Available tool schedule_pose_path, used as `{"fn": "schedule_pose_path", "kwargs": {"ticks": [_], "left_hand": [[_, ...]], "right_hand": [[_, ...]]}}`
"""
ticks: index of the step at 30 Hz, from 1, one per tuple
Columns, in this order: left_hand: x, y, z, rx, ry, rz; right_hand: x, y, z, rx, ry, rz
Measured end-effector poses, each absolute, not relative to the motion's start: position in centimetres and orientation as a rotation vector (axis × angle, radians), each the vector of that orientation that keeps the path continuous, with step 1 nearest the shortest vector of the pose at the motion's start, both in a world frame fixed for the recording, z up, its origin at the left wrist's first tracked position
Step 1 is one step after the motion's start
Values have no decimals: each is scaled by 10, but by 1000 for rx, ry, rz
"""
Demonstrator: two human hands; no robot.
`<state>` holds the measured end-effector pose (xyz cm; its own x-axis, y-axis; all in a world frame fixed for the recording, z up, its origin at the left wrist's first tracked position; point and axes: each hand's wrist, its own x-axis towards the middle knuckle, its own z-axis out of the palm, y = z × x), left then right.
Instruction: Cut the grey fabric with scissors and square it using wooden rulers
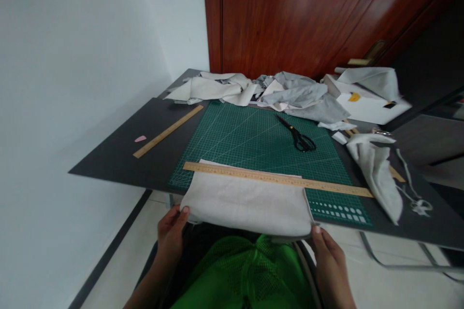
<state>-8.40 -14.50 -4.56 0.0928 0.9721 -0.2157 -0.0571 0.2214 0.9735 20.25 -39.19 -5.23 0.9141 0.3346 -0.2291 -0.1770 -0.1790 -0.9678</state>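
Observation:
A white cloth (246,203) lies partly on the green cutting mat (239,130), its near part over the table's front edge. My left hand (172,229) pinches its near left corner, thumb on top. At the near right corner, my right hand (328,256) is closed on the same cloth. A long wooden ruler (275,178) rests across the cloth's far part and reaches right over the mat. Black scissors (299,137), their blades apart only slightly if at all, lie on the mat beyond the ruler.
A second wooden ruler (168,131) and a small pink piece (140,138) lie on the dark table (119,154) at left. Fabric heaps (217,88) and a white box (373,106) line the back. More cloth (379,169) and string (408,174) are at right.

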Motion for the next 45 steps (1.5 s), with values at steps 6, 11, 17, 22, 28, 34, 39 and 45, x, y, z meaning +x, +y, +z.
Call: {"fn": "schedule_pose_path", "kwargs": {"ticks": [6, 11, 17, 22, 28, 34, 39, 45], "left_hand": [[-86, -146, -46, 1079, 1192, 1026], [-86, -147, -46, 1091, 1185, 1022], [-86, -146, -52, 1026, 1156, 1050], [-84, -148, -46, 983, 1155, 1021], [-78, -147, -38, 914, 1176, 1047], [-79, -146, -36, 886, 1153, 1097], [-81, -146, -36, 886, 1151, 1088], [-81, -148, -38, 978, 1158, 1074]], "right_hand": [[202, -390, -59, -1604, 64, 537], [202, -387, -50, -1618, 69, 577], [203, -387, -53, -1597, 125, 580], [208, -390, -61, -1579, 140, 545], [212, -391, -69, -1586, 162, 526], [217, -392, -72, -1630, 175, 452], [219, -396, -73, -1657, 98, 466], [221, -397, -77, -1699, 0, 492]]}}
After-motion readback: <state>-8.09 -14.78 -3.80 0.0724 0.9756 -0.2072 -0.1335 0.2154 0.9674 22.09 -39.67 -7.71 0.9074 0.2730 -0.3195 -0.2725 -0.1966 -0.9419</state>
